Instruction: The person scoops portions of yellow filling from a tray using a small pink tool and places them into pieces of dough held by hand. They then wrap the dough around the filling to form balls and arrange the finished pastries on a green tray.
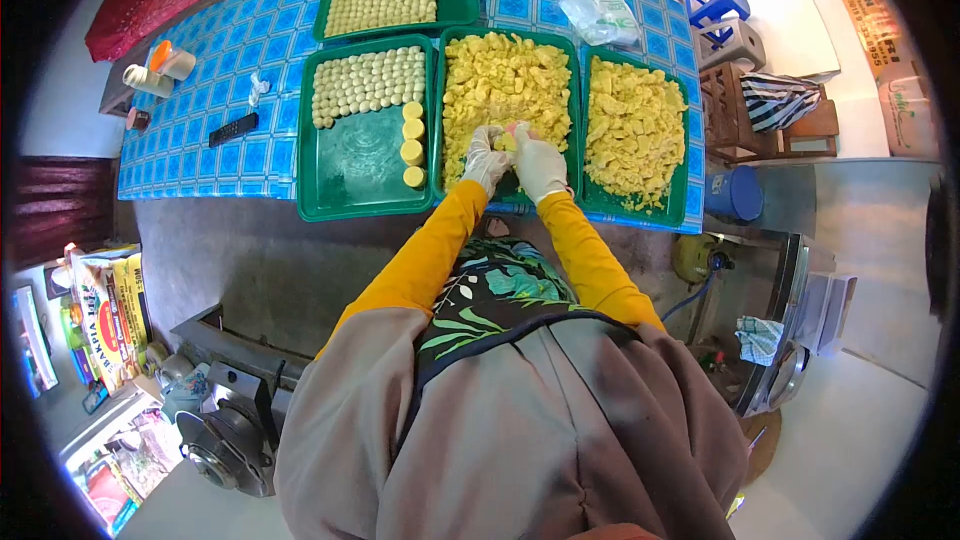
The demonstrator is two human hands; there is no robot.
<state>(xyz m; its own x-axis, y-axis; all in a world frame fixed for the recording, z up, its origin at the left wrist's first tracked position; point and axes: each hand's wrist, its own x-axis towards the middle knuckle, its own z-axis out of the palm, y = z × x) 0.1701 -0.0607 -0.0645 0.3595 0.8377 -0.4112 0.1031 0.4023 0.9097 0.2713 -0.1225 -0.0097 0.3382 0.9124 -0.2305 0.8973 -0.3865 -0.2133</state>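
My left hand (pixel 486 158) and my right hand (pixel 541 162), both in whitish gloves, meet over the near part of the middle green tray (pixel 451 40). Between their fingertips is a small pale yellow lump (pixel 507 143), its shape partly covered by the fingers. Crumbly yellow chunks (pixel 505 75) heap up in that tray just beyond my hands. To the left, a second green tray (pixel 360 165) carries rows of small whitish dough balls (pixel 368 82). Several smooth yellow discs (pixel 411 152) line its right side.
Another green tray (pixel 668 208) with yellow crumbled chunks stands at the right. At the back, a green tray (pixel 460 0) bears more dough balls. A plastic bag (pixel 602 17), remote control (pixel 233 130) and jars (pixel 172 62) sit on the blue checked tablecloth (pixel 270 50).
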